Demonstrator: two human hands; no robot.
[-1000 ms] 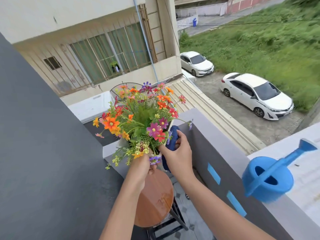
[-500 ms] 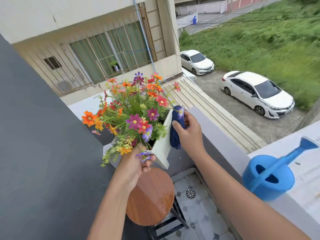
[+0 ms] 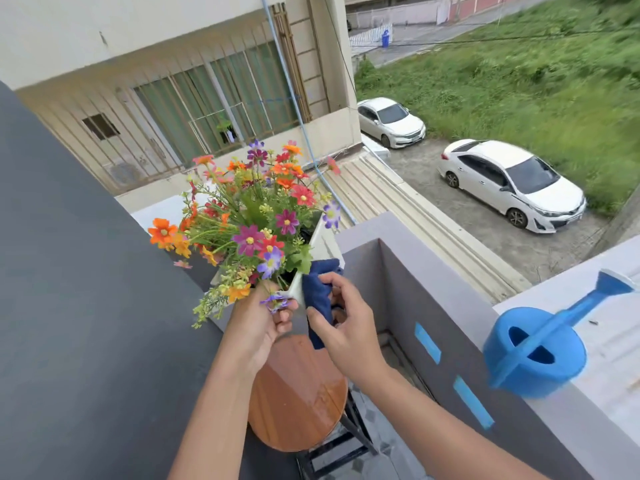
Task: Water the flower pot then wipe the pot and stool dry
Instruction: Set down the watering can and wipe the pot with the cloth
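A white flower pot (image 3: 323, 244) full of orange, pink and purple flowers (image 3: 256, 216) is held tilted in the air above a round wooden stool (image 3: 298, 403). My left hand (image 3: 258, 323) grips the pot at its near corner. My right hand (image 3: 346, 323) presses a dark blue cloth (image 3: 318, 296) against the pot's right side. The stool's seat looks wet and shiny. A blue watering can (image 3: 540, 351) stands on the ledge to the right, apart from both hands.
A grey balcony wall (image 3: 433, 289) with blue tape strips runs along the right. A dark wall (image 3: 69, 306) fills the left. Tiled floor shows under the stool. Far below are two white cars (image 3: 512, 183) and grass.
The pot has been lifted off the stool and tilted. My right hand with the cloth has slid from the pot's upper rim down its side toward me.
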